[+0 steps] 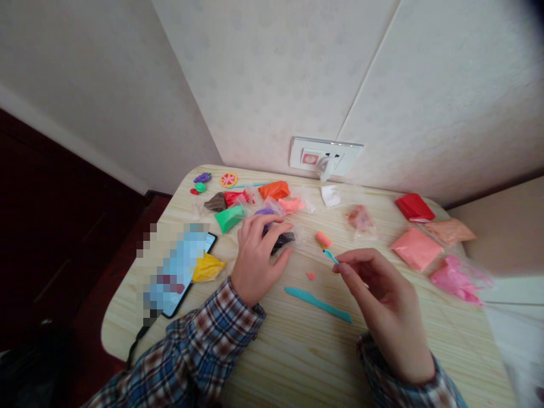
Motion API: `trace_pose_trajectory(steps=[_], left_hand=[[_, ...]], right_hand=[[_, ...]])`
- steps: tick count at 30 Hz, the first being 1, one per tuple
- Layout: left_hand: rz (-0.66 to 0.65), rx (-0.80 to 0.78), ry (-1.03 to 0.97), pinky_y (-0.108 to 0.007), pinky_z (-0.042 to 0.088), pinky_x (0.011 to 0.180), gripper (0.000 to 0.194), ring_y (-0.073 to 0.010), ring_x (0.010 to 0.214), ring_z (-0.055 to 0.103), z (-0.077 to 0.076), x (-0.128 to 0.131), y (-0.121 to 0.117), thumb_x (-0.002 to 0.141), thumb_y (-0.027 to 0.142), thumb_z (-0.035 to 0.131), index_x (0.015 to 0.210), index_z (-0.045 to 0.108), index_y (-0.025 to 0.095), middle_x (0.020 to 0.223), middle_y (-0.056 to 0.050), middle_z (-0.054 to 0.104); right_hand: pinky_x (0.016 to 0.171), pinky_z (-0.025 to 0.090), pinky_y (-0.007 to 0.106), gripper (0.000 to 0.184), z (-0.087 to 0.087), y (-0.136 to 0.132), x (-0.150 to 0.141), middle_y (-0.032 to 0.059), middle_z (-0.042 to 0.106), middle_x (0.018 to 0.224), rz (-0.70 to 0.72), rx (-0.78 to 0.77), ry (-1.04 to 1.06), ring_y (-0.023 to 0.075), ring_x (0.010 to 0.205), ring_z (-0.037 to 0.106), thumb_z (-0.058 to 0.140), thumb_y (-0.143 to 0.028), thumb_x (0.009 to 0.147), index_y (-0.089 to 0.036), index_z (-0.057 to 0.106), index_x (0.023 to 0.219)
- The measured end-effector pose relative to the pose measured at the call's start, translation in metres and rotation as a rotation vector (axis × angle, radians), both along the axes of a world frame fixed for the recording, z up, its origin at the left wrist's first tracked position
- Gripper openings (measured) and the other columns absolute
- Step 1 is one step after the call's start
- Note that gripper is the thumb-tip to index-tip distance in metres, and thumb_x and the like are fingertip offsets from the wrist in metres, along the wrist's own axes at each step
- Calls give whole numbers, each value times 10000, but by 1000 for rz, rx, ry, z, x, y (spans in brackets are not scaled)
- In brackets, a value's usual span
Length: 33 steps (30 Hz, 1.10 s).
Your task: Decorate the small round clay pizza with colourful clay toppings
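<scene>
My right hand pinches a small light-blue modelling tool between thumb and fingertips. The tool's tip carries a speck of black and lies close to a short orange-pink clay roll. My left hand is spread with bent fingers over a bag of black clay; whether the fingertips press on it I cannot tell. Between the hands lie a tiny orange-pink clay scrap and a flat blue plastic knife. A purple clay bag is partly hidden behind my left fingers.
Left of my hand are a phone with a cable, a yellow bag and a green bag. Small finished clay pieces, including a round slice, sit at the back left. Pink bags and a red packet lie right, below a wall socket.
</scene>
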<state>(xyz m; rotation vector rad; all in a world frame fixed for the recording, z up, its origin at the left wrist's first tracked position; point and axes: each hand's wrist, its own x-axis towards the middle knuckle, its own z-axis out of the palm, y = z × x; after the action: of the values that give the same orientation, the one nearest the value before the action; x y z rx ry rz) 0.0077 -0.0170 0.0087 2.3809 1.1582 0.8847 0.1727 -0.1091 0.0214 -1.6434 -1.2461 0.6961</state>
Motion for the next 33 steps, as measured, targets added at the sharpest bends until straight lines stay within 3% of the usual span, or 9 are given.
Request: trace_pose_trajectory(steps=[5, 9, 17, 33], left_hand=[[-148, -31, -214, -378, 390, 897, 101, -205, 960, 517, 9, 2, -4, 775, 183, 631, 874, 647, 171, 953, -56, 606], [-202, -80, -299, -366, 407, 871, 99, -199, 926, 531, 10, 3, -4, 760, 221, 667, 844, 664, 169, 918, -56, 613], [-225, -118, -320, -362, 432, 841, 40, -193, 886, 547, 9, 4, -3, 738, 193, 690, 755, 666, 166, 841, -47, 635], [-215, -142, -333, -360, 455, 794, 67, -186, 828, 572, 8, 4, -3, 795, 187, 620, 751, 657, 151, 793, -58, 642]], right_hand=[[523, 433, 176, 47, 1, -1, -4, -27, 593, 686, 30, 26, -158, 88, 606, 552, 528, -208, 842, -212, 573, 855], [507, 419, 176, 66, 1, -1, -7, -37, 566, 659, 81, 56, -243, 80, 567, 522, 518, -173, 845, -210, 565, 871], [532, 423, 181, 97, -4, 0, -10, -32, 563, 708, 185, 109, -264, 73, 583, 518, 501, -124, 849, -203, 544, 884], [529, 421, 195, 85, -2, 0, -8, -32, 565, 701, 154, 125, -302, 73, 568, 513, 507, -125, 845, -195, 545, 876]])
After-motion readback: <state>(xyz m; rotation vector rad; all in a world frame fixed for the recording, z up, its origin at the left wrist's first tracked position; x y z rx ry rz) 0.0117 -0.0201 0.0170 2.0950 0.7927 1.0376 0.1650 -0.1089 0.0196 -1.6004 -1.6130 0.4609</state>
